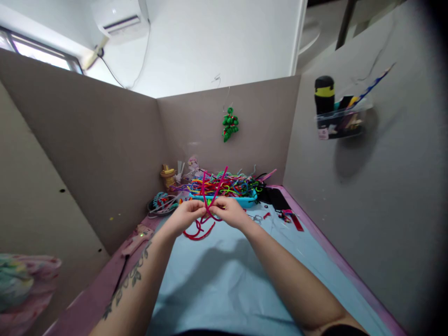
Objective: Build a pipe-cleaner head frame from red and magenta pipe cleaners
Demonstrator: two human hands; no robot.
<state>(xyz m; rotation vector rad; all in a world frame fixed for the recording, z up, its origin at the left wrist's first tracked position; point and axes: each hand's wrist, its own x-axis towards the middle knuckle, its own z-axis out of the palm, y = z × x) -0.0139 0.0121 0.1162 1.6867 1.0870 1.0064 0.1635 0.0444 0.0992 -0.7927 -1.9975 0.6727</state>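
Observation:
My left hand (185, 216) and my right hand (231, 213) meet above the middle of the table. Both have their fingertips pinched on magenta pipe cleaners (221, 183), which cross between them. Two ends stick up from the crossing, spread in a V. Lower loops hang under my fingers, and a curved red pipe cleaner (200, 239) shows just below; whether it is joined to the magenta ones I cannot tell. Behind my hands stands a blue tray (247, 202) heaped with pipe cleaners (238, 184) of many colours.
Scissors (257, 218) and red scraps (297, 223) lie to the right. At left are a dark bowl (154, 212) of trimmings and a pink corded tool (137, 240), apparently a glue gun. Grey panels enclose the table; a green ornament (230, 125) and a clear box (341, 123) hang there.

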